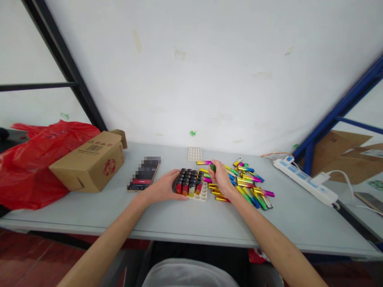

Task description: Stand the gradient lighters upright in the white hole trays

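A white tray with holes [203, 194] stands in the middle of the table, with several upright black-topped lighters [189, 182] filling its left part. My left hand [164, 187] curls round the left side of this group, thumb at the front and fingers behind. My right hand [220, 177] is closed just right of the tray, holding a lighter [212, 167] of which only a dark green end shows. Beneath and beside it lies a loose pile of shiny, multicoloured lighters [247, 181].
A second white holed tray [194, 153] lies near the wall. Left are a phone [143, 175], a cardboard box [89, 161] and a red plastic bag [36, 167]. A white power strip [305, 181] with cables lies at the right, near a blue metal frame [338, 111].
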`<state>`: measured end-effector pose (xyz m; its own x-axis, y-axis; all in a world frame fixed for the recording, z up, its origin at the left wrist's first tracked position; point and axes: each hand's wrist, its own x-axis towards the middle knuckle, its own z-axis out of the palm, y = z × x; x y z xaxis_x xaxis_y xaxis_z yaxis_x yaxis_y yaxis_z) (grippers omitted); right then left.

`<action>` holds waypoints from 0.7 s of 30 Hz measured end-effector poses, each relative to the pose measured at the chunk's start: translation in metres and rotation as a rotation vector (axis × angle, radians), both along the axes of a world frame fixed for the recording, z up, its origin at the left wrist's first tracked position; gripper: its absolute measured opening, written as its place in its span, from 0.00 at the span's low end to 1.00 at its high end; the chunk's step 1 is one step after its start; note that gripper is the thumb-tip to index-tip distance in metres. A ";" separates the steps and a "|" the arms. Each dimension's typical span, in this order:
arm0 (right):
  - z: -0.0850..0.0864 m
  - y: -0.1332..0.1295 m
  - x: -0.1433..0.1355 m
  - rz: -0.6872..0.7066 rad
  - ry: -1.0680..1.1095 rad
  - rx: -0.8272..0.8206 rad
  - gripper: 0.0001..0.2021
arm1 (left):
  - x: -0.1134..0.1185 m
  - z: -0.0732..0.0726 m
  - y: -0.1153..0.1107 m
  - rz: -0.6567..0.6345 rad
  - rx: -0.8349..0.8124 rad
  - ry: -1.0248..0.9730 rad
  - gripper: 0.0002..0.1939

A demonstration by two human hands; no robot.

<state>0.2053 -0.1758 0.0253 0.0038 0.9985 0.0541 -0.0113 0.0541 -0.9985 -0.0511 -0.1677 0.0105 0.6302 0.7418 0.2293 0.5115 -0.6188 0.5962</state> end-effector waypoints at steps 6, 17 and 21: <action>0.008 0.000 0.004 0.053 0.008 0.006 0.26 | 0.000 0.002 -0.003 0.016 -0.017 0.004 0.45; 0.045 -0.067 0.020 0.099 -0.628 0.580 0.12 | 0.002 -0.002 -0.002 -0.016 -0.029 -0.023 0.43; 0.029 -0.086 0.020 0.056 -0.792 0.580 0.12 | 0.003 -0.002 -0.004 -0.008 -0.036 -0.041 0.43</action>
